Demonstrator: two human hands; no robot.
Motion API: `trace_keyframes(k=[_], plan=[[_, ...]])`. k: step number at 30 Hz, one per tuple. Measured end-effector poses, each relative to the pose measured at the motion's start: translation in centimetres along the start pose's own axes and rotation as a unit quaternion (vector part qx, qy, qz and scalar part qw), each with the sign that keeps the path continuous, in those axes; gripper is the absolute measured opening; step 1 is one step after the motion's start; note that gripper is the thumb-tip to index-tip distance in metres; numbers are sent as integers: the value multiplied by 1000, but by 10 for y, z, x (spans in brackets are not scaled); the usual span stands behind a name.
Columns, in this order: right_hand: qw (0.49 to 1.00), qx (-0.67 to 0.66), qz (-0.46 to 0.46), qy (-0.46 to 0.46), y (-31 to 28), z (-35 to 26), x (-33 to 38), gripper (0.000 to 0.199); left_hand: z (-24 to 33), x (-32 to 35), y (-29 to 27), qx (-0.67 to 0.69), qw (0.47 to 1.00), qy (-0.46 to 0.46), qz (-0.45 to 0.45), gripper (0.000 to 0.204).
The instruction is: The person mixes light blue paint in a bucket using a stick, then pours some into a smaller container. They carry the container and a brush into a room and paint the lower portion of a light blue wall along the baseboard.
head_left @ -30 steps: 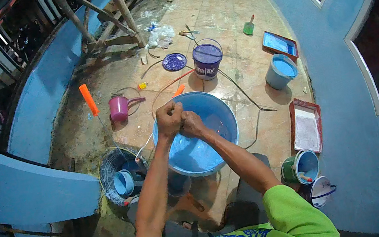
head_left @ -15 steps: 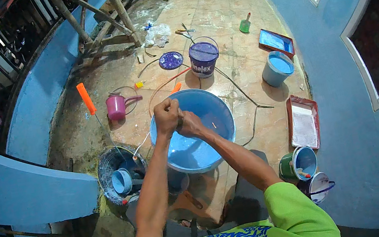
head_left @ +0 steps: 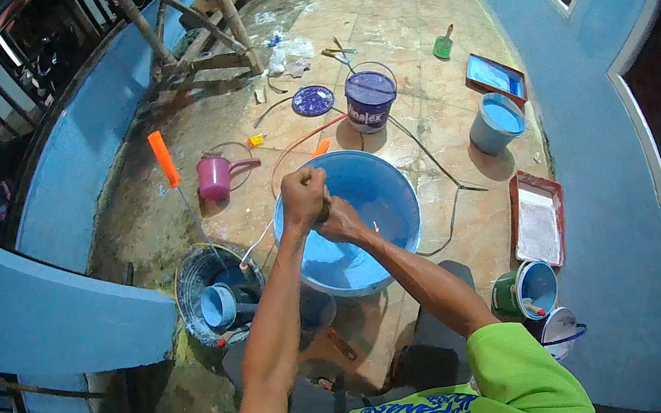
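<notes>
Both fists meet one above the other over a wide blue basin (head_left: 383,185) with light blue liquid in its bottom. My left hand (head_left: 304,198) is closed and sits higher. Just below it and to the right, my right hand (head_left: 341,221) is closed too. Whatever they grip is hidden by the fingers. An orange piece (head_left: 322,147) shows behind the basin's far rim. To the left stands a paint-smeared black bucket (head_left: 188,291), with a light blue dipper (head_left: 217,306) and an orange-handled roller (head_left: 164,159) in it.
A pink dipper (head_left: 214,178), a purple paint pail (head_left: 371,109) and its lid (head_left: 313,100) lie ahead. Along the right wall are paint trays (head_left: 538,227), a light blue bucket (head_left: 493,127) and a green can (head_left: 507,293). A hose (head_left: 419,145) crosses the tiles. Wooden scaffolding (head_left: 231,15) stands far left.
The view has shifted slightly, so the whole scene sits a little farther right. My two closed hands stay together over the basin, with little visible movement.
</notes>
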State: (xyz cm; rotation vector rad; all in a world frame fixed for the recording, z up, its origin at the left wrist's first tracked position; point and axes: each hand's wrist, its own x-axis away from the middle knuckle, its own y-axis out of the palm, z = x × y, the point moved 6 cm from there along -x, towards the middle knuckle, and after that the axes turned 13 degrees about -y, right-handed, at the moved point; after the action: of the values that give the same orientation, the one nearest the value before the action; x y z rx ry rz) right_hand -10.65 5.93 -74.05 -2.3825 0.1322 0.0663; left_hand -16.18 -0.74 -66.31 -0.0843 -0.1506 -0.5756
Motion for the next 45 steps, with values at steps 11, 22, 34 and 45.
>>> trace_keyframes(k=[11,22,34,45], plan=[[991,46,62,-110,-20,15,-10,35,6,1,10,-28,995,90,16,35],[992,-26,73,-102,-18,10,17,31,0,3,21,-1,998,57,-34,34],[988,102,105,-48,-50,22,4,30,5,-13,37,27,993,95,-65,33],[954,10,255,-158,-27,20,-35,20,48,-11,17,-84,980,179,2,33]])
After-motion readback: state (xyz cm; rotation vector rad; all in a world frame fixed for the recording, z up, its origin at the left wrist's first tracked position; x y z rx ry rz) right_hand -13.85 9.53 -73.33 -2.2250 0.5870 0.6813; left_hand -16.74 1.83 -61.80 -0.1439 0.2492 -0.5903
